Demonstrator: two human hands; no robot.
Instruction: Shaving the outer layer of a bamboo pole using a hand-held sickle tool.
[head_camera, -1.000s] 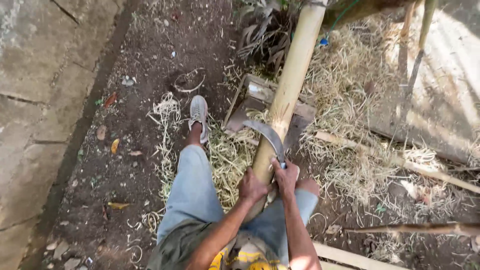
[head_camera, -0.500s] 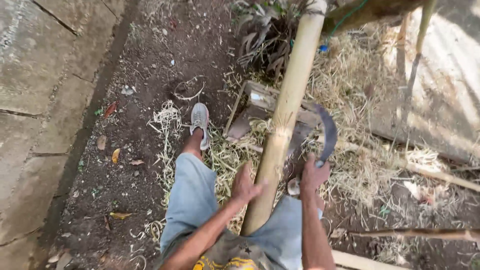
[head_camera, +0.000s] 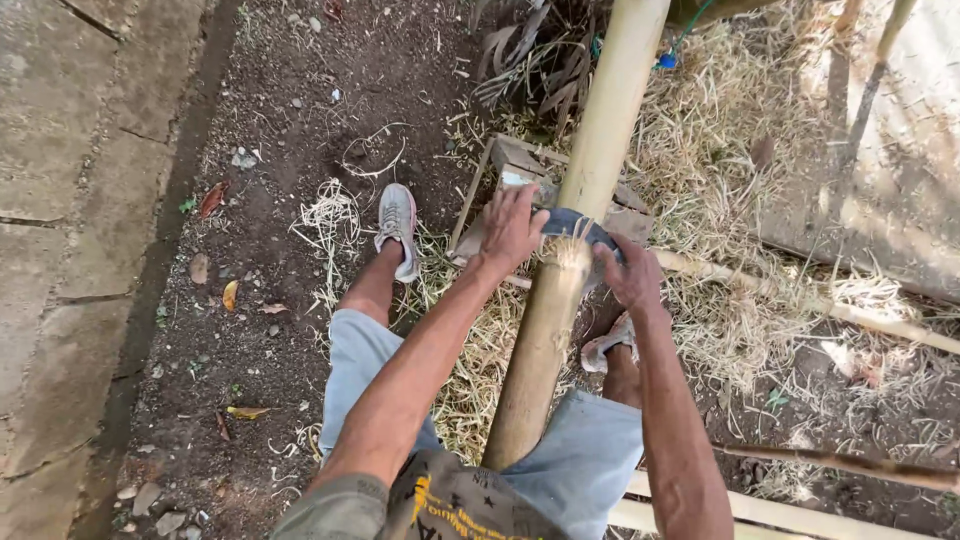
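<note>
1. While the bamboo pole (head_camera: 560, 300) runs from between the person's knees up toward one o'clock, a curved dark blade (head_camera: 575, 225) lies across it at mid-frame, biting into frayed fibres.
2. At ten o'clock from the blade's middle, the left hand (head_camera: 512, 228) presses on the blade's end, its fingers curled together over the metal.
3. At four o'clock from the blade, the right hand (head_camera: 630, 272) closes around the other end, fingers wrapped tight; the handle itself is hidden inside the fist.
4. The pole's lower end disappears behind the grey shorts (head_camera: 585, 460), and its top is cut off by the frame edge.
5. Behind the pole sits a wooden crate (head_camera: 520, 165), mostly covered by the pole and the left hand.
6. The left shoe (head_camera: 398, 225) rests on dark soil at nine o'clock from the hands; the right shoe (head_camera: 605, 350) is partly hidden by the forearm.
7. Half a second ago the blade was raised clear on the pole's right in the right hand alone, and the left hand gripped the pole lower down; now both hands are on the blade.
</note>
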